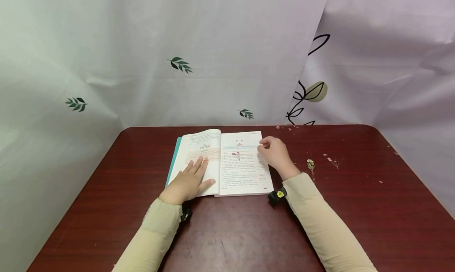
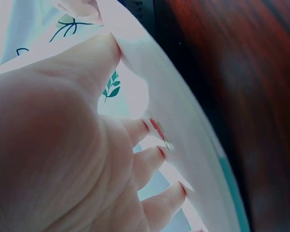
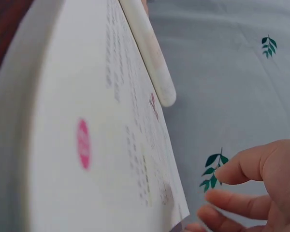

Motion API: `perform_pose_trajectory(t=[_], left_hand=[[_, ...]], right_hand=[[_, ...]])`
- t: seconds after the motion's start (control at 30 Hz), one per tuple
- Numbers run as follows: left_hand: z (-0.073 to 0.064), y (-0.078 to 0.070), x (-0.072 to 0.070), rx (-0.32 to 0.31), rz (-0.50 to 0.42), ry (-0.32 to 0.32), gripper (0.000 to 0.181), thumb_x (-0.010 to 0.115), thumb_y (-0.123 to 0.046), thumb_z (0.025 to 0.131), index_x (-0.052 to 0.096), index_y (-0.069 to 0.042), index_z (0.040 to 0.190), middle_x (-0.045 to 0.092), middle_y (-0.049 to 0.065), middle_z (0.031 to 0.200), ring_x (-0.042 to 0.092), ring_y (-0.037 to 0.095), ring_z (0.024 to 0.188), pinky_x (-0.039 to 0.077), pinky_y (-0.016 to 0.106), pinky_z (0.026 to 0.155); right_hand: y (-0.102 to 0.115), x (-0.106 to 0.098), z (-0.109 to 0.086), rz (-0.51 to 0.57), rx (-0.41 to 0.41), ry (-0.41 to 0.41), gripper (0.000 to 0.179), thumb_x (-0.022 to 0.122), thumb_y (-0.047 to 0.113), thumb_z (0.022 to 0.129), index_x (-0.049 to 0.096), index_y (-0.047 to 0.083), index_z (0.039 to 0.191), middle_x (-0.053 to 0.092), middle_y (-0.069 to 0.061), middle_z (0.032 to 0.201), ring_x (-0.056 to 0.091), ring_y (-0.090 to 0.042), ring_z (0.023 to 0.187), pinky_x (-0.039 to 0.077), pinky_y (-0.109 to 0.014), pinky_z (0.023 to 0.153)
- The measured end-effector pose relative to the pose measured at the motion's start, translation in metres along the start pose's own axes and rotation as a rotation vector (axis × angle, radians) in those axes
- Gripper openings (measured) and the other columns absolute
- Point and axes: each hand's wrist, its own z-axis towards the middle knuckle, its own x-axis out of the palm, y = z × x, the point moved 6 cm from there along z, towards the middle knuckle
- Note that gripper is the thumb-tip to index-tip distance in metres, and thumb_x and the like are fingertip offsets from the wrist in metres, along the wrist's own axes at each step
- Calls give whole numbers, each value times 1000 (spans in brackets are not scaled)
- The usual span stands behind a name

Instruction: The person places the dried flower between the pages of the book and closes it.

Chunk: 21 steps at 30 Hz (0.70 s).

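Note:
An open book point(image 1: 245, 181) lies on the table, its blue-green cover edge showing at the left. My left hand point(image 1: 186, 183) rests on the left page with fingers spread; the left wrist view shows the thumb point(image 2: 94, 58) and fingertips against the paper. A small sprig with pink-red flowers point(image 1: 236, 154) lies on the upper middle of the right page, seen edge-on in the right wrist view. My right hand point(image 1: 275, 153) is at the right page's outer edge, fingers loosely bent. In the right wrist view, thumb and forefinger stand slightly apart with nothing visible between them.
To the right of the book lies a small white flower on a green stem point(image 1: 311, 167). Farther right are a thin pink sprig point(image 1: 334, 161) and scattered pink petals. A pale curtain point(image 1: 227, 66) with printed leaves hangs behind the dark red table point(image 1: 117, 209).

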Motion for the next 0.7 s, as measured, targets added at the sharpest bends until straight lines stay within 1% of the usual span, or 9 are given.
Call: perform_pose_trajectory(t=[0.07,0.17,0.3,0.4,0.53,0.6,0.7], left_hand=[[0,0,0,2,0,-4,75,47,-46,107,20,-3,162,16,20,167,16,47,151,25,71,111],[0,0,0,4,-2,-7,76,47,-47,106,20,-2,162,16,20,167,16,47,151,25,71,111],[0,-1,0,8,-3,-6,75,47,-46,106,20,-2,161,17,21,167,16,48,151,26,71,111],[0,-1,0,10,-4,-8,75,48,-46,106,21,-2,161,18,21,166,17,48,151,26,72,111],[0,-2,0,11,-1,-8,75,47,-46,106,21,-2,161,18,21,166,17,48,151,26,71,111],[0,-2,0,13,0,-12,75,48,-46,106,22,-2,161,18,21,166,17,48,150,26,72,110],[0,-1,0,12,0,-10,75,48,-46,106,21,-2,161,18,21,166,17,48,151,26,72,111]], right_hand=[[-4,-1,2,-22,26,16,39,57,16,97,61,-7,129,62,-24,121,59,-36,110,48,-49,95],[-8,1,4,-56,70,55,49,56,18,98,53,-11,137,59,-26,127,57,-36,114,47,-49,99],[-12,5,5,-80,107,100,53,55,19,99,49,-13,141,59,-26,128,56,-34,112,48,-47,98],[-12,7,5,-90,104,114,52,54,18,99,50,-13,141,59,-25,126,55,-32,108,48,-45,95],[-10,8,4,-94,77,123,48,53,13,98,52,-12,139,60,-25,121,55,-31,102,48,-41,87],[-9,7,4,-92,66,125,47,53,10,98,52,-12,139,61,-25,121,55,-31,101,48,-40,86],[-8,7,4,-89,53,127,46,52,8,99,52,-13,139,61,-27,126,57,-32,104,51,-43,89]])
